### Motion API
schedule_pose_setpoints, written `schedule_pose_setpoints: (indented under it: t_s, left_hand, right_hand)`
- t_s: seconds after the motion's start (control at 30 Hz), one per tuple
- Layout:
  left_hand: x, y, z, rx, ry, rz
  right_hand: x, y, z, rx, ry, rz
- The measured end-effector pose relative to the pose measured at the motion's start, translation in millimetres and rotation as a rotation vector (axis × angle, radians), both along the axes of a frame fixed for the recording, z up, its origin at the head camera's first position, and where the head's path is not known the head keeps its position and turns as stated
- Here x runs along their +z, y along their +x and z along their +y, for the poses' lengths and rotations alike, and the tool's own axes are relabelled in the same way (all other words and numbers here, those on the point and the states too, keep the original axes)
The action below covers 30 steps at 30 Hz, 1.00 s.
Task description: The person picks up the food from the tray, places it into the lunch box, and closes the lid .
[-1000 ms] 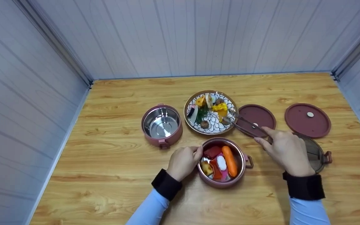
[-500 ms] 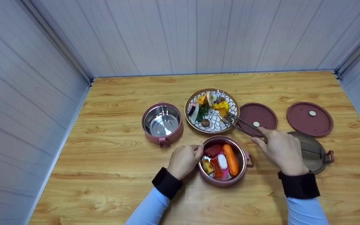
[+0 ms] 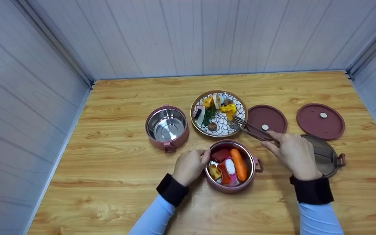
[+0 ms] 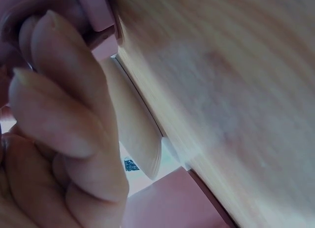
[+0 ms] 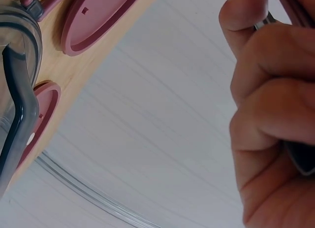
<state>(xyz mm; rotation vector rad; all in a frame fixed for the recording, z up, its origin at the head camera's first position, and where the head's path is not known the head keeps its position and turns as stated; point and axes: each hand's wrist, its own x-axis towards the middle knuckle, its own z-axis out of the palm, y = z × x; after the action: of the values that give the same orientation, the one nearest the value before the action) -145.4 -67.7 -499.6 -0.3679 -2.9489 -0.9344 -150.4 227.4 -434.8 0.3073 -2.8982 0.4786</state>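
In the head view my left hand [image 3: 189, 165] holds the left side of a pink pot [image 3: 230, 188], its thumb at the rim. The left wrist view has those fingers [image 4: 74, 119] curled at the pot's handle. Inside lie a carrot [image 3: 238, 164], a white oval piece [image 3: 229, 166] and several red, pink and brown food pieces. My right hand [image 3: 294, 156] grips metal tongs [image 3: 253, 130] with a forked tip. Their tips are over the right front of a patterned plate [image 3: 220, 125], at a brown ball partly hidden by them. Beside it lies a yellow piece [image 3: 228, 108].
Left of the plate stands a second pink pot [image 3: 167, 129] with a bare steel inside. Two dark red lids [image 3: 320, 121] and a grey see-through lid [image 3: 320, 153] with a handle lie on the right. Panel walls [image 3: 188, 39] enclose the wooden table.
The right hand and tongs have shifted slightly left, with the tips lower on the plate around the brown ball. My left hand stays on the pot. The head view has shifted a little.
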Motion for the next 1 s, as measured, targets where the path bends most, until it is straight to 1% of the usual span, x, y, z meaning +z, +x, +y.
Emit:
schedule_pose_setpoints:
  t_s: [0.13,0.27,0.37,0.47,0.57,0.83,1.0]
  left_hand:
    - [0.7,-0.8,-0.5,-0.007,0.002,0.001]
    - [0.2,-1.5,-0.8,-0.003,-0.002,0.015]
    - [-1.0,-0.7,-0.9,-0.002,-0.01,0.005]
    - [-0.1,-0.6,-0.4,-0.002,-0.009,-0.001]
    - [1.9,-2.3,0.9,-0.004,-0.006,0.001]
    - [0.1,-1.7,1.9,-0.009,-0.019,-0.002]
    - [-0.9,-0.4,0.5,0.001,-0.014,-0.009]
  right_hand:
    - [0.2,-1.2,1.4,0.005,-0.023,-0.005]
    - [0.2,-3.0,4.1,0.016,-0.08,0.002]
    - [0.2,-3.1,7.6,0.022,-0.12,-0.015]
    - [2.5,-3.0,12.1,0.025,-0.143,-0.02]
    - [7.3,-3.0,17.5,0.041,-0.152,-0.003]
    - [18.4,9.4,39.7,0.135,-0.165,0.102]
    - [26.9,16.8,47.7,0.247,-0.174,0.114]
